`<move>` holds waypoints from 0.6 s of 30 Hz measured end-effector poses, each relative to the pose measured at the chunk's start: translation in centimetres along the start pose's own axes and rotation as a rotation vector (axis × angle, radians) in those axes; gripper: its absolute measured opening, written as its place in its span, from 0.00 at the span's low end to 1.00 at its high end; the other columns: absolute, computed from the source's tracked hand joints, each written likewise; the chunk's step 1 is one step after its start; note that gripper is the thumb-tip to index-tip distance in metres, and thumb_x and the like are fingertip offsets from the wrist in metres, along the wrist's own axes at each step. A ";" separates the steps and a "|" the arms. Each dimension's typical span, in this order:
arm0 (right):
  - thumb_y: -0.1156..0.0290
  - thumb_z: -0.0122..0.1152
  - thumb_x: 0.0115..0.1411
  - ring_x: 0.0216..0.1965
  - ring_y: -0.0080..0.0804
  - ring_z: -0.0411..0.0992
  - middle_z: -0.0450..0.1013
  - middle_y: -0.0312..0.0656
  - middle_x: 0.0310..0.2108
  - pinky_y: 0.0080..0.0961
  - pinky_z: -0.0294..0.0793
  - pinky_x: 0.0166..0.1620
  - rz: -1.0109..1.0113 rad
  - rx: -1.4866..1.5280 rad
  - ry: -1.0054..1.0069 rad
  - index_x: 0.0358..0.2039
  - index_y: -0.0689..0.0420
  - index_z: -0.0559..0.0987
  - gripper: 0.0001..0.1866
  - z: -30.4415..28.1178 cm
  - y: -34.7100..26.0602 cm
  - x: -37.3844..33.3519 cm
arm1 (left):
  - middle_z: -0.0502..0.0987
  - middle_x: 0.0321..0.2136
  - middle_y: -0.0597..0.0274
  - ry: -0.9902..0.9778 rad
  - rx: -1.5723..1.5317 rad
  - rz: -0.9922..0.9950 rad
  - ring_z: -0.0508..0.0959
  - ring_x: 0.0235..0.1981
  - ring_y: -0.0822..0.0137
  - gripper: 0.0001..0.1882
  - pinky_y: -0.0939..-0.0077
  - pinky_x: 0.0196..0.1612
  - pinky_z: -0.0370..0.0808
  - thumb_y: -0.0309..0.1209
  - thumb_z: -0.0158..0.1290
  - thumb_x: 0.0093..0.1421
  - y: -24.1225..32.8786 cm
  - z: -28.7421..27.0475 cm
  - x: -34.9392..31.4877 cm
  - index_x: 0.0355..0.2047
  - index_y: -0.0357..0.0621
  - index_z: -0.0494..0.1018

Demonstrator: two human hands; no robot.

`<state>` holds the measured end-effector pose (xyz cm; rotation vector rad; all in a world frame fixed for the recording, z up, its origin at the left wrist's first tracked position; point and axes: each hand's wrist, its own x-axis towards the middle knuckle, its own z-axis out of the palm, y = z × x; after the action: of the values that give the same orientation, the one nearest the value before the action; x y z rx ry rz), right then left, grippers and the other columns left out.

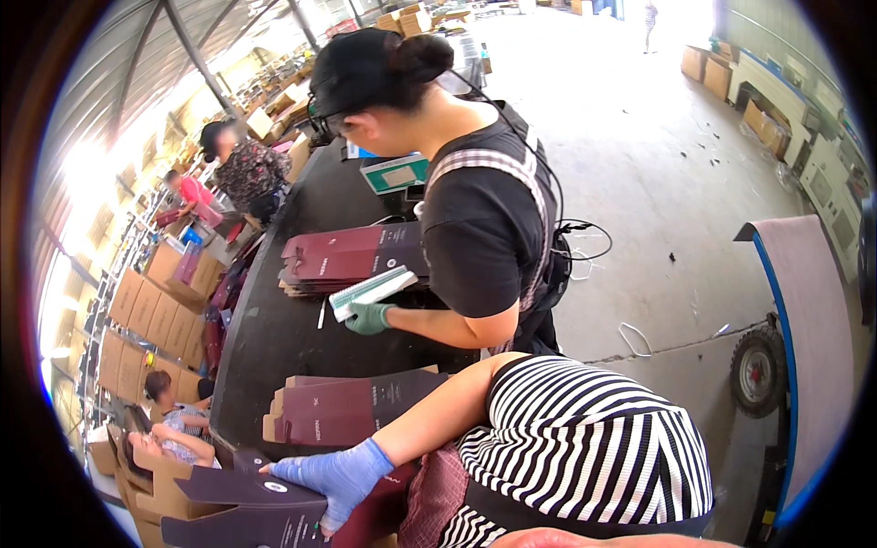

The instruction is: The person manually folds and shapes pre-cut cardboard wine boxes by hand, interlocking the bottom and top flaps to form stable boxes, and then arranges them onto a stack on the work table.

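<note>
At the lower left, my right hand (340, 477), in a blue glove, is on a dark purple carton (237, 513). Thumb and fingers are spread across its panel and seem to grip it. The carton's brown inner flaps (166, 484) stand raised at its left end. My bare forearm comes out of a black-and-white striped sleeve (539, 402). Beneath the hand lies more maroon card (379, 511). Just beyond the forearm is a stack of flat maroon cartons (331, 408). My left hand is not in view; a strip of skin shows at the bottom edge.
Beside me, a co-worker in black (489, 205) holds a white-and-green packet in a green-gloved hand (370, 318). Another stack of maroon cartons (333, 254) lies on the black table (274, 340). A wheeled cart (808, 356) stands right. Other people and brown boxes (155, 320) are left.
</note>
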<state>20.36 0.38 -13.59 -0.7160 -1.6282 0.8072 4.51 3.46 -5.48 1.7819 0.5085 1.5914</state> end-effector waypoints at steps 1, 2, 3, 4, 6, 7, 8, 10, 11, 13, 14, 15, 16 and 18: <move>0.50 0.88 0.38 0.69 0.46 0.57 0.56 0.54 0.68 0.37 0.54 0.72 -0.025 -0.023 0.002 0.75 0.66 0.43 0.77 0.5 -0.3 0.2 | 0.75 0.56 0.48 0.006 -0.012 -0.011 0.79 0.52 0.55 0.34 0.60 0.54 0.79 0.42 0.61 0.60 0.1 -1.4 -0.4 0.61 0.31 0.70; 0.53 0.87 0.40 0.68 0.45 0.58 0.57 0.53 0.67 0.38 0.56 0.71 -0.062 -0.038 -0.026 0.75 0.67 0.45 0.73 0.6 -0.7 0.8 | 0.75 0.56 0.48 0.012 -0.047 -0.021 0.79 0.52 0.55 0.35 0.60 0.54 0.79 0.42 0.61 0.60 0.0 -2.6 -0.8 0.61 0.31 0.70; 0.53 0.87 0.40 0.67 0.44 0.59 0.58 0.53 0.67 0.38 0.57 0.70 -0.082 -0.004 -0.016 0.74 0.67 0.47 0.72 0.1 -1.0 0.7 | 0.75 0.56 0.48 -0.026 -0.113 -0.047 0.78 0.52 0.55 0.35 0.60 0.55 0.79 0.42 0.61 0.60 -0.5 -3.0 -1.5 0.61 0.32 0.70; 0.53 0.87 0.41 0.66 0.43 0.60 0.59 0.52 0.66 0.38 0.58 0.70 -0.107 0.042 -0.026 0.73 0.67 0.49 0.70 -1.1 -1.5 0.6 | 0.75 0.56 0.49 -0.057 -0.172 -0.079 0.78 0.53 0.55 0.35 0.60 0.55 0.78 0.42 0.62 0.59 -0.8 -3.1 -2.3 0.61 0.32 0.70; 0.56 0.86 0.44 0.63 0.35 0.65 0.66 0.47 0.62 0.35 0.65 0.67 -0.152 -0.037 0.011 0.72 0.63 0.53 0.64 -3.5 -0.9 -0.3 | 0.74 0.57 0.53 -0.066 -0.234 -0.120 0.77 0.55 0.57 0.43 0.60 0.58 0.75 0.43 0.70 0.51 -1.1 -2.2 -3.8 0.63 0.32 0.68; 0.54 0.86 0.44 0.66 0.36 0.63 0.65 0.48 0.64 0.35 0.62 0.69 -0.087 0.115 -0.115 0.73 0.65 0.50 0.66 -4.5 -1.8 -0.1 | 0.71 0.61 0.53 -0.162 -0.362 -0.159 0.74 0.59 0.56 0.49 0.59 0.61 0.73 0.38 0.73 0.49 -1.7 -1.8 -4.2 0.67 0.34 0.62; 0.55 0.86 0.45 0.67 0.37 0.62 0.64 0.48 0.66 0.37 0.60 0.70 -0.043 0.127 -0.152 0.74 0.65 0.48 0.67 -5.1 -1.0 -0.7 | 0.68 0.65 0.53 -0.278 -0.498 -0.191 0.71 0.62 0.56 0.57 0.58 0.64 0.70 0.33 0.76 0.46 -1.6 -1.8 -4.0 0.71 0.35 0.55; 0.58 0.84 0.47 0.67 0.36 0.63 0.64 0.47 0.67 0.38 0.62 0.69 -0.056 0.147 -0.177 0.74 0.62 0.51 0.63 -4.8 -2.6 -0.6 | 0.64 0.67 0.52 -0.249 -0.445 -0.257 0.68 0.65 0.55 0.63 0.57 0.66 0.67 0.33 0.77 0.44 -0.3 -2.8 -3.5 0.73 0.36 0.48; 0.59 0.84 0.47 0.66 0.35 0.65 0.67 0.46 0.66 0.38 0.64 0.68 0.012 0.204 -0.227 0.73 0.62 0.55 0.61 -4.6 -2.5 -0.5 | 0.60 0.69 0.50 -0.242 -0.390 -0.234 0.66 0.67 0.54 0.67 0.56 0.68 0.66 0.34 0.77 0.44 -0.3 -2.7 -4.0 0.74 0.38 0.41; 0.59 0.84 0.47 0.65 0.35 0.66 0.69 0.46 0.64 0.38 0.66 0.67 0.061 0.282 -0.326 0.72 0.62 0.59 0.58 -4.2 -2.0 -0.6 | 0.51 0.73 0.45 -0.207 -0.269 -0.182 0.61 0.71 0.51 0.77 0.55 0.70 0.62 0.36 0.77 0.44 0.3 -3.1 -5.3 0.76 0.42 0.27; 0.60 0.84 0.48 0.64 0.35 0.67 0.71 0.45 0.62 0.38 0.67 0.67 0.050 0.293 -0.347 0.71 0.62 0.62 0.55 -4.6 -1.7 -0.2 | 0.49 0.73 0.44 -0.187 -0.163 -0.058 0.60 0.71 0.49 0.78 0.54 0.70 0.62 0.37 0.77 0.44 0.1 -2.8 -5.2 0.76 0.43 0.23; 0.61 0.84 0.48 0.64 0.35 0.69 0.73 0.45 0.61 0.38 0.68 0.66 0.039 0.303 -0.366 0.69 0.61 0.65 0.52 -4.9 -1.4 0.2 | 0.46 0.74 0.42 -0.217 -0.030 0.004 0.59 0.72 0.48 0.80 0.53 0.71 0.61 0.39 0.76 0.44 0.3 -2.8 -5.0 0.76 0.44 0.20; 0.61 0.84 0.48 0.64 0.35 0.69 0.73 0.45 0.61 0.38 0.68 0.66 0.034 0.305 -0.389 0.69 0.61 0.65 0.52 -4.9 -1.2 0.5 | 0.46 0.74 0.42 -0.210 -0.101 -0.026 0.58 0.72 0.47 0.79 0.53 0.71 0.60 0.39 0.76 0.45 0.6 -2.3 -5.0 0.76 0.43 0.20; 0.61 0.84 0.47 0.63 0.36 0.70 0.73 0.45 0.61 0.38 0.69 0.66 0.100 0.381 -0.393 0.69 0.61 0.66 0.52 -4.9 -1.3 0.9 | 0.47 0.74 0.42 -0.257 0.004 0.060 0.59 0.72 0.47 0.79 0.53 0.71 0.60 0.39 0.77 0.45 0.8 -2.8 -4.0 0.76 0.45 0.20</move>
<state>24.96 1.01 -11.30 -0.3833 -1.7189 1.3526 0.94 0.83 -7.66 1.9853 0.3399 1.3734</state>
